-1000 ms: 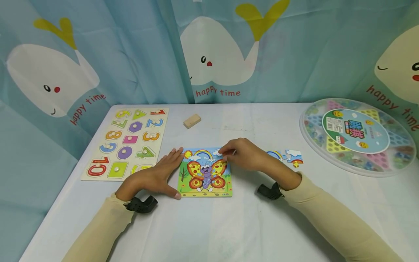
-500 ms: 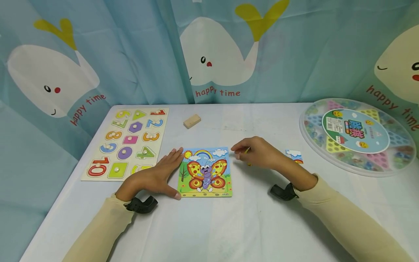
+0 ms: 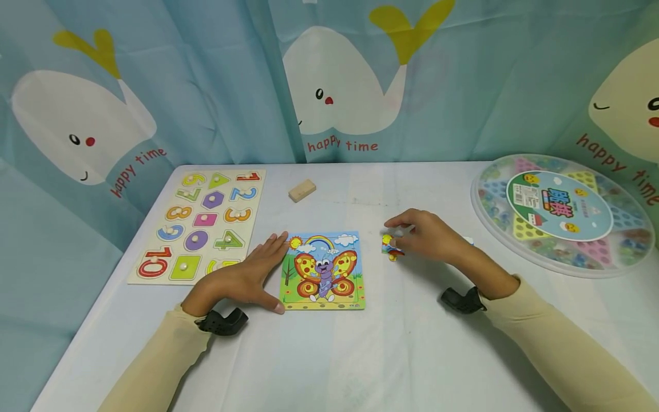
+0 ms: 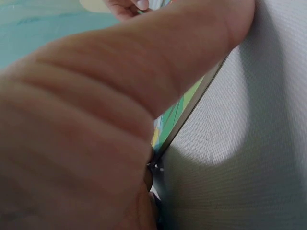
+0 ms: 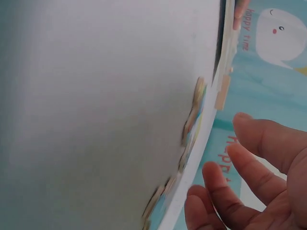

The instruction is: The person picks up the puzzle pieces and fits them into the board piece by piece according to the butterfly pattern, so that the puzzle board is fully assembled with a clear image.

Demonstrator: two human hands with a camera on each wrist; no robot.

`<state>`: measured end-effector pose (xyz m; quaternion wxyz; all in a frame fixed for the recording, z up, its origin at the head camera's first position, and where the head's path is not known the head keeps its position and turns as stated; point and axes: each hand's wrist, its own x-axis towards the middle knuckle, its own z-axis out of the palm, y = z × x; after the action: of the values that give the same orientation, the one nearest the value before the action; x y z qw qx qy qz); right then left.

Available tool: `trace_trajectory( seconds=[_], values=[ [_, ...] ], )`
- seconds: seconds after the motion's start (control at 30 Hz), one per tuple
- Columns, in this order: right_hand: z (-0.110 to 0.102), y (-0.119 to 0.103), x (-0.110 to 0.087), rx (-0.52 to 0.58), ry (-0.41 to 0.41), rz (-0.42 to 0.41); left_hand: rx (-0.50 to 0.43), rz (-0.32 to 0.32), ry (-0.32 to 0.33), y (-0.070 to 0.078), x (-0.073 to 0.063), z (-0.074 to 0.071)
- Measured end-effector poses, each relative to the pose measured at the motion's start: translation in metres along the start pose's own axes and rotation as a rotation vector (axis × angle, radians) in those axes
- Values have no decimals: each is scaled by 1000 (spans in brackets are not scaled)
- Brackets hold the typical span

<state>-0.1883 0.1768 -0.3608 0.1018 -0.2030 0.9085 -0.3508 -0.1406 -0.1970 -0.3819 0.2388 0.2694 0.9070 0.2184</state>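
Note:
In the head view, a square butterfly jigsaw puzzle [image 3: 325,274] lies flat, with a rainbow, sun and clouds along its top. My left hand [image 3: 252,274] rests at its left side, fingers spread, fingertips and thumb at the edge. In the left wrist view, the hand's side covers much of the board edge [image 4: 196,100]. My right hand [image 3: 424,234] hovers right of the puzzle over loose jigsaw pieces [image 3: 387,245], partly hiding them. The right wrist view shows its fingers [image 5: 220,182] relaxed and apart, nothing between them, while the pieces [image 5: 193,115] lie on the table.
A number-and-shape peg board [image 3: 198,229] lies at the left. A small wooden block [image 3: 302,190] sits behind the puzzle. At the right is a round, clear-covered game board [image 3: 561,214]. A whale-print curtain [image 3: 226,86] hangs behind the table [image 3: 329,366].
My right hand has moved from the puzzle's upper right corner rightward over the loose pieces, uncovering colourful pieces near its fingertips and covering others. My left hand has stayed put.

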Motion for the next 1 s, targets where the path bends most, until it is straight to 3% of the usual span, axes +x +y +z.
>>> trace_trajectory(
  seconds=[0.5, 0.83, 1.0],
  values=[
    [3, 5, 0, -23, -23, -3, -6, -7, -1, 1, 0, 1],
    [5, 2, 2, -51, -41, 69, -3, -4, 0, 1, 0, 1],
    [6, 0, 2, -76, -40, 57, -3, 3, 2, 0, 0, 0]
  ],
)
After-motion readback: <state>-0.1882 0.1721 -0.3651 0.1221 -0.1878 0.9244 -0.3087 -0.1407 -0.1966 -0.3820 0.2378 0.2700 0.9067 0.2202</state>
